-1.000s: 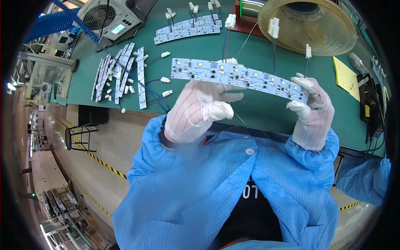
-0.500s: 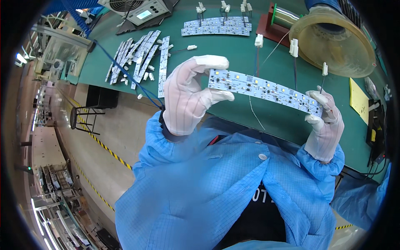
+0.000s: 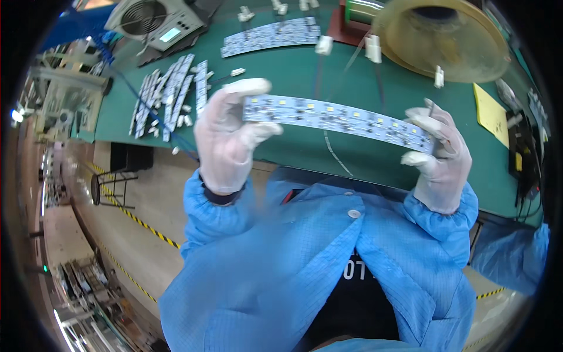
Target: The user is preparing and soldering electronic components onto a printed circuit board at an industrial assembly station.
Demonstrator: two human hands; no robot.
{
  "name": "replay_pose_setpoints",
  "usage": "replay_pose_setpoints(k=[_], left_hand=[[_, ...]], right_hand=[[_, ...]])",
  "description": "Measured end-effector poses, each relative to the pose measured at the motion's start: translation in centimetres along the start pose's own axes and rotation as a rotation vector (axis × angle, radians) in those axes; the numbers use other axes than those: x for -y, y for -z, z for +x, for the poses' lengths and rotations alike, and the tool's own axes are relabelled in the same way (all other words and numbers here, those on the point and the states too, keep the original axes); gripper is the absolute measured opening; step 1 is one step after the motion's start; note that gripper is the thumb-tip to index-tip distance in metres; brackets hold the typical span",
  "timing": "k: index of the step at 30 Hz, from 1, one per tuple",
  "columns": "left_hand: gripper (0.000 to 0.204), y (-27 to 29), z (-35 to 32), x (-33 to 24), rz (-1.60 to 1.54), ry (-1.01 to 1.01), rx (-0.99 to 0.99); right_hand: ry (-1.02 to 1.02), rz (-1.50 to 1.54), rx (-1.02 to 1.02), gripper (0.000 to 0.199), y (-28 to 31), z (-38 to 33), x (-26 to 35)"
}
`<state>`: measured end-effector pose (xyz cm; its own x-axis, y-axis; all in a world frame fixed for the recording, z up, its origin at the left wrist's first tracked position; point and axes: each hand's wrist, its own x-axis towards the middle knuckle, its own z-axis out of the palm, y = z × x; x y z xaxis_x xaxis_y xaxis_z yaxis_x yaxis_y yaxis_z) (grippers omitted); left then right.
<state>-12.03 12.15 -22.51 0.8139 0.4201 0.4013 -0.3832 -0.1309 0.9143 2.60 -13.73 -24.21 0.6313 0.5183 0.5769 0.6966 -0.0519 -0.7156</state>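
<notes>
Between my two gloved hands stretches a curved white LED circuit board (image 3: 334, 118), held over the green bench with its component side showing. My left hand (image 3: 227, 132) pinches its left end between thumb and fingers. Its right end sits in the closed fingers of my right hand (image 3: 438, 152). White connectors, such as the middle one (image 3: 373, 49), stand beyond the board's far edge on thin wires. Below the board a pale wire (image 3: 336, 154) hangs down in a curve.
More LED boards (image 3: 161, 97) lie in a loose pile at the left, and a neat stack (image 3: 271, 36) lies at the back. A fan unit with a display (image 3: 155, 23), a solder reel (image 3: 363, 10), a fume hood (image 3: 443, 41) and a yellow sheet (image 3: 491, 114) surround the work area.
The view has shifted, so the bench things sit further left in it. Both hands keep their hold on the board, which looks slightly more blurred.
</notes>
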Motion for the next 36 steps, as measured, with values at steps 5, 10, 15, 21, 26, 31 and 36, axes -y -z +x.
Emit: replay_pose_setpoints(k=[5, 10, 15, 21, 26, 31, 36], left_hand=[[0.044, 0.4, 0.2, 0.1, 0.166, 0.022, -0.035], [0.049, 0.6, 0.2, 0.6, 0.311, 0.004, -0.036], [0.05, 0.0, 0.1, 0.2, 0.183, 0.07, -0.075], [0.046, 1.1, 0.3, -0.2, 0.108, 0.092, -0.003], [0.029, 4.3, 2.9, 2.2, 0.998, -0.581, 0.095], [0.022, 6.6, 7.1, 3.7, 0.388, 0.109, -0.183], [0.028, 8.9, 9.0, 6.6, 0.408, 0.145, -0.333]], right_hand=[[-0.003, -0.079, 0.057, 0.056, 0.5, 0.1, 0.4], [0.054, -0.167, -0.017, 0.049, 0.5, 0.1, 0.5], [0.088, -0.22, -0.036, 0.049, 0.5, 0.0, 0.3], [0.095, -0.196, -0.023, 0.049, 0.1, 0.0, -0.1], [-0.003, -0.205, 0.004, 0.05, -1.5, 0.1, 0.5], [-0.032, -0.113, 0.11, 0.047, -1.3, 0.5, -0.8], [-0.035, -0.055, 0.08, 0.03, -1.0, 0.3, -1.1]])
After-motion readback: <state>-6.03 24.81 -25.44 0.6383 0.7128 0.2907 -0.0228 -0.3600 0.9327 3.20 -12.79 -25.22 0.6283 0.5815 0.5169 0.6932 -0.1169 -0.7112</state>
